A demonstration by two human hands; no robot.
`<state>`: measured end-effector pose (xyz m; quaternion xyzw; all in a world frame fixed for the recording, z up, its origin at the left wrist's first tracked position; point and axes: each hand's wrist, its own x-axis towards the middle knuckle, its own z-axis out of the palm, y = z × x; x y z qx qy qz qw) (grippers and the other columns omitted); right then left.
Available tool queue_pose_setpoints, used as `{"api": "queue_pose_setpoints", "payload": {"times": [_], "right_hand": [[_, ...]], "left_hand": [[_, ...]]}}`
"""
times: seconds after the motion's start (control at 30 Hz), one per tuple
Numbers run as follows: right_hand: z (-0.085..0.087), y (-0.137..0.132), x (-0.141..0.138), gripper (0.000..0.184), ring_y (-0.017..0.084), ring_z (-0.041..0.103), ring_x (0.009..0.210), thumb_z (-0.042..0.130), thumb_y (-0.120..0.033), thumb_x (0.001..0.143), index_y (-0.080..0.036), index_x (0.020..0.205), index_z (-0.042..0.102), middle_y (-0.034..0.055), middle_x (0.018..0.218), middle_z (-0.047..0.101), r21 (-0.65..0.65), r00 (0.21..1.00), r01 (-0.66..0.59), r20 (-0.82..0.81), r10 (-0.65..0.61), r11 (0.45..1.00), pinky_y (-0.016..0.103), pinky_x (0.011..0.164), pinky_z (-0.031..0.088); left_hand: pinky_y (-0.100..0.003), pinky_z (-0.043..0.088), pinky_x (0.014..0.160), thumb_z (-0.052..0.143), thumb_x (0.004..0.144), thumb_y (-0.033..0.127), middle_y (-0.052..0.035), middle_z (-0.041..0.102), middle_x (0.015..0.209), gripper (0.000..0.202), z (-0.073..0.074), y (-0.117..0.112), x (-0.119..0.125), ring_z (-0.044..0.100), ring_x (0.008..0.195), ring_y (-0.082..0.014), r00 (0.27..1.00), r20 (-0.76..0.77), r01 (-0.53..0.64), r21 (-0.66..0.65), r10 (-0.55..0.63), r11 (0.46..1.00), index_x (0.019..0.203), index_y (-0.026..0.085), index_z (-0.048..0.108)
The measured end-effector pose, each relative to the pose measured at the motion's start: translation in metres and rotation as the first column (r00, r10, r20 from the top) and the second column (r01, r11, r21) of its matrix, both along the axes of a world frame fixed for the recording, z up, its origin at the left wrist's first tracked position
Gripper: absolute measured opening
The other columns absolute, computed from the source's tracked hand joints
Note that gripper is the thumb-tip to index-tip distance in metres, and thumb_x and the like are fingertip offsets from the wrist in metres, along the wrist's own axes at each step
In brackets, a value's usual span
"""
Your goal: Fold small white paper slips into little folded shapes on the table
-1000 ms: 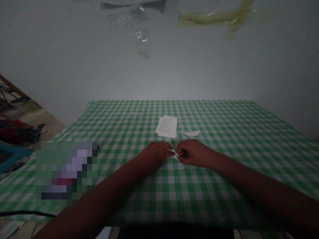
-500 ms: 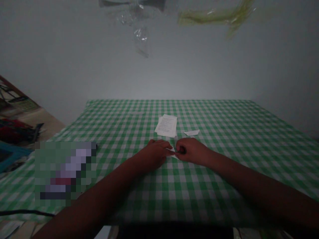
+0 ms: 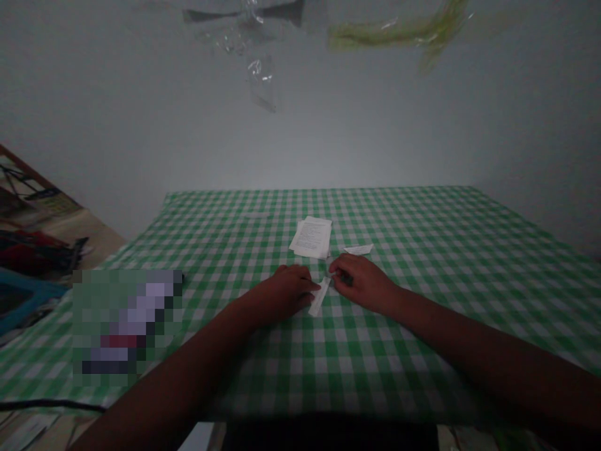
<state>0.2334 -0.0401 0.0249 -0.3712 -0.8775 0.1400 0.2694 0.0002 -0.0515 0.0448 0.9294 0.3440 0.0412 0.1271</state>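
Note:
My left hand (image 3: 287, 290) rests on the green checked tablecloth (image 3: 422, 250) with its fingers curled against a narrow white paper strip (image 3: 320, 297). My right hand (image 3: 359, 281) is just to the right of it, fingers pinched at the strip's upper end, and something small and dark shows between them. The strip lies slanted between the two hands. Behind the hands lie a small stack of printed paper sheets (image 3: 312, 237) and a little white paper slip (image 3: 358, 249).
A blurred-out patch (image 3: 126, 326) covers something at the table's left. A dark cable (image 3: 47, 405) crosses the near left corner. Clutter and a blue object (image 3: 19, 297) sit beyond the left edge. A pale wall stands behind, with clear plastic (image 3: 260, 69) hanging above.
The paper strip now shows as a long slanted piece between my hands; earlier only a small bit showed. My right hand has shifted slightly up and back.

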Motion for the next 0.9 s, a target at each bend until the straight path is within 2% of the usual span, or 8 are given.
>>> {"api": "queue_pose_setpoints", "payload": {"times": [0.13,0.23,0.43,0.6,0.8,0.9], "right_hand": [[0.0,-0.01,-0.007,0.007,0.019,0.06,0.084,0.06,-0.021,0.085,-0.019,0.091,0.063,0.0045,0.087,0.065,0.018,0.983,-0.154,0.105,0.151,0.988,0.034,0.08,0.044],[0.0,-0.017,-0.012,0.008,0.02,0.061,0.088,0.059,-0.021,0.087,-0.02,0.093,0.065,0.0043,0.091,0.067,0.017,0.969,-0.208,0.137,0.204,0.978,0.036,0.084,0.044],[0.0,-0.021,-0.016,0.013,0.02,0.062,0.093,0.061,-0.023,0.088,-0.019,0.098,0.067,0.0052,0.097,0.07,0.012,0.947,-0.28,0.17,0.274,0.96,0.037,0.09,0.044],[0.001,-0.018,-0.021,0.006,0.017,0.063,0.085,0.064,-0.021,0.085,-0.018,0.087,0.069,0.0028,0.089,0.07,-0.027,0.955,-0.243,0.168,0.244,0.97,0.033,0.085,0.046],[0.003,-0.018,-0.029,0.008,0.017,0.062,0.081,0.062,-0.017,0.084,-0.018,0.081,0.07,0.003,0.083,0.069,-0.036,0.963,-0.156,0.218,0.16,0.987,0.03,0.078,0.046],[0.005,-0.018,-0.029,0.008,0.018,0.062,0.08,0.062,-0.017,0.084,-0.017,0.082,0.07,0.0035,0.082,0.069,-0.043,0.961,-0.141,0.235,0.147,0.989,0.03,0.075,0.046]], "left_hand": [[-0.03,0.044,0.089,0.057,0.093,0.023,-0.0036,0.063,0.1,0.021,-0.007,0.003,0.001,0.058,0.096,-0.0174,0.992,0.113,-0.045,-0.066,0.052,0.997,0.11,0.023,0.069],[-0.027,0.044,0.084,0.058,0.093,0.024,-0.0022,0.063,0.092,0.015,-0.009,0.006,0.001,0.058,0.089,-0.0154,0.982,0.179,-0.032,-0.12,0.054,0.992,0.098,0.022,0.071],[-0.024,0.041,0.078,0.057,0.093,0.025,-0.0008,0.062,0.084,0.017,-0.008,0.01,0.002,0.056,0.083,-0.0137,0.984,0.175,-0.013,-0.174,0.044,0.985,0.087,0.02,0.072],[-0.025,0.041,0.078,0.052,0.095,0.02,-0.0011,0.062,0.084,0.022,-0.013,0.013,0.0,0.057,0.081,-0.0132,0.978,0.203,-0.012,-0.176,0.049,0.984,0.085,0.018,0.072],[-0.023,0.041,0.074,0.053,0.091,0.015,0.0007,0.06,0.079,0.023,-0.015,0.016,0.0,0.056,0.077,-0.0116,0.979,0.197,-0.019,-0.176,0.054,0.984,0.076,0.017,0.07],[-0.023,0.04,0.073,0.053,0.091,0.015,0.0012,0.059,0.079,0.022,-0.016,0.016,-0.001,0.057,0.077,-0.0109,0.978,0.199,-0.023,-0.169,0.057,0.985,0.077,0.018,0.07]]}}
